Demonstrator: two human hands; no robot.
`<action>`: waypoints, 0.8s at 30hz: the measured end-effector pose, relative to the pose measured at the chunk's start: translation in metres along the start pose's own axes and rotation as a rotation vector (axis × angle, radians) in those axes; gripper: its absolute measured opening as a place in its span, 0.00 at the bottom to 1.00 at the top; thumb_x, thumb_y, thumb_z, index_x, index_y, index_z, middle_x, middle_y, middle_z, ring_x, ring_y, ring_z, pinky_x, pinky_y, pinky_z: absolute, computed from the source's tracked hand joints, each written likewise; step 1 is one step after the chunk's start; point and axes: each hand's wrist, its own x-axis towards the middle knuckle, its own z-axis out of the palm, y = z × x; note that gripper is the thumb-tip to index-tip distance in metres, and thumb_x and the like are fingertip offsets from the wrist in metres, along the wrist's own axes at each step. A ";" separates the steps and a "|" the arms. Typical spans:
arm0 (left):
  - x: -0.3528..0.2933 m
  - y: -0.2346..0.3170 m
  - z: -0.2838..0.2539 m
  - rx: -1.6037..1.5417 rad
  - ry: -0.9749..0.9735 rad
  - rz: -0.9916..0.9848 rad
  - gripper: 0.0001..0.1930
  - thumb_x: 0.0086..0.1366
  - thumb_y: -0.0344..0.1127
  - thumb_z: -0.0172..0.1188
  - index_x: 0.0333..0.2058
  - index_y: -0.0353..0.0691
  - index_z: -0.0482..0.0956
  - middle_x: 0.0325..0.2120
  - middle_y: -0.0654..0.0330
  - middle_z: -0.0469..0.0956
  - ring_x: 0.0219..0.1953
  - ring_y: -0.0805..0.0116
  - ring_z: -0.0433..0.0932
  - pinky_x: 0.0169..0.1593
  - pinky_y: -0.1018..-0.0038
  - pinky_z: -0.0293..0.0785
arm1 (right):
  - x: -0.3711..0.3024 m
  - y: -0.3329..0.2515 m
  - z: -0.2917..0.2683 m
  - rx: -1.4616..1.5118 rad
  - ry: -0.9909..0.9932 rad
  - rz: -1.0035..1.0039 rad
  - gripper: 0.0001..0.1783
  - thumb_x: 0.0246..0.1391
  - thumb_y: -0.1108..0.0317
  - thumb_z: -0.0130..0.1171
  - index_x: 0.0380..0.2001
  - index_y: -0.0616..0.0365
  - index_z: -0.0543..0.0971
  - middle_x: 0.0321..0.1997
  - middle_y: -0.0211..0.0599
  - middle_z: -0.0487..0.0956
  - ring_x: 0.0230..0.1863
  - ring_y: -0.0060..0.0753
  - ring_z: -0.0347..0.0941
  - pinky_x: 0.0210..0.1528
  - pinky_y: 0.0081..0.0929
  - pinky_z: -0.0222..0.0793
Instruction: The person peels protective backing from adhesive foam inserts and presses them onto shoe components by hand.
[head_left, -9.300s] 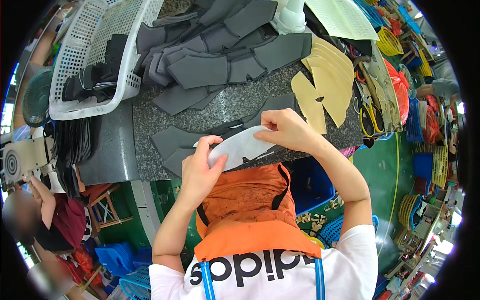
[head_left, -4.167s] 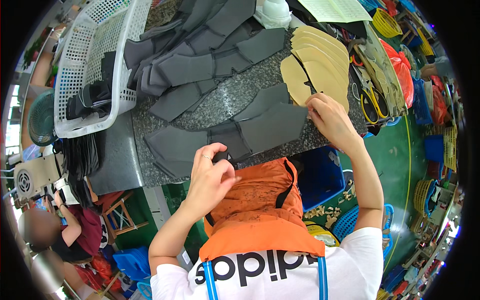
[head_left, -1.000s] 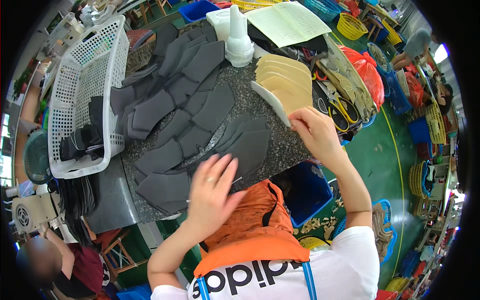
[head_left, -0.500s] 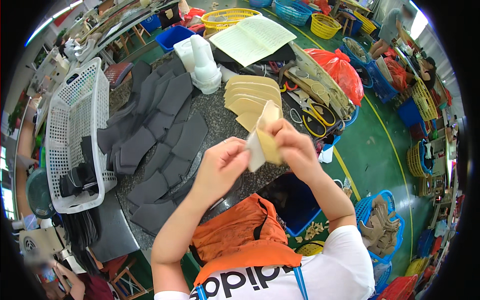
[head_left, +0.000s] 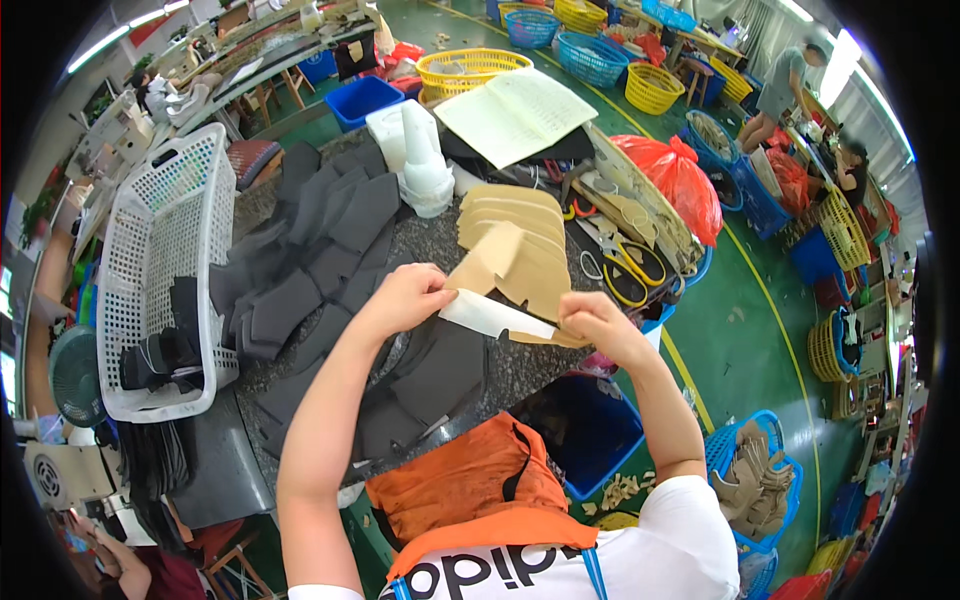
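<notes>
Between my two hands stretches a tan sheet piece with a white strip (head_left: pixel 497 317), notched along its lower edge. My left hand (head_left: pixel 408 298) pinches its left end. The right hand (head_left: pixel 597 324) is closed on the other end, its fingertips partly hidden. Just beyond lies a fanned stack of tan pieces (head_left: pixel 520 208); a lighter folded-looking part overlaps it, and I cannot tell whether it belongs to the held piece. Dark grey cut pieces (head_left: pixel 278 312) spread in overlapping rows to the left of my left hand, over the speckled tabletop (head_left: pixel 420 237).
A white plastic basket (head_left: pixel 217 300) with dark pieces stands at left. White bottles (head_left: pixel 424 160) and an open notebook (head_left: pixel 516 116) are at the back. Yellow-handled scissors (head_left: pixel 634 275) lie to the right. A blue bin (head_left: pixel 615 430) sits below the table edge.
My hands have moved apart, and the folded tan piece between them is now spread out sideways. More dark grey pieces show where my left forearm was.
</notes>
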 end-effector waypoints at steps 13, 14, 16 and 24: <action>-0.001 -0.007 -0.002 -0.339 0.117 -0.124 0.22 0.58 0.30 0.58 0.53 0.37 0.72 0.49 0.56 0.68 0.47 0.67 0.70 0.53 0.72 0.69 | 0.238 0.063 -0.149 0.586 0.802 0.155 0.18 0.56 0.60 0.60 0.41 0.63 0.74 0.23 0.35 0.74 0.25 0.31 0.72 0.26 0.27 0.70; 0.002 0.004 -0.003 -0.334 0.091 -0.115 0.20 0.59 0.30 0.57 0.52 0.36 0.74 0.47 0.57 0.71 0.45 0.69 0.71 0.52 0.73 0.70 | 0.257 0.083 -0.177 0.659 0.869 0.135 0.19 0.54 0.61 0.61 0.42 0.63 0.73 0.24 0.35 0.74 0.24 0.31 0.72 0.25 0.27 0.70; 0.019 0.012 0.001 -0.506 -0.013 -0.076 0.17 0.61 0.30 0.56 0.49 0.34 0.75 0.44 0.59 0.74 0.42 0.72 0.72 0.50 0.75 0.70 | 0.277 0.124 -0.243 0.677 0.975 0.017 0.20 0.52 0.64 0.62 0.46 0.62 0.73 0.29 0.38 0.77 0.27 0.31 0.74 0.24 0.29 0.70; -0.008 -0.004 -0.008 -0.891 -0.038 -0.245 0.14 0.66 0.32 0.53 0.47 0.31 0.78 0.38 0.61 0.80 0.38 0.76 0.77 0.46 0.77 0.73 | 0.285 0.055 -0.115 -0.958 0.603 -0.545 0.15 0.48 0.74 0.51 0.38 0.47 0.82 0.47 0.38 0.76 0.47 0.42 0.74 0.47 0.36 0.72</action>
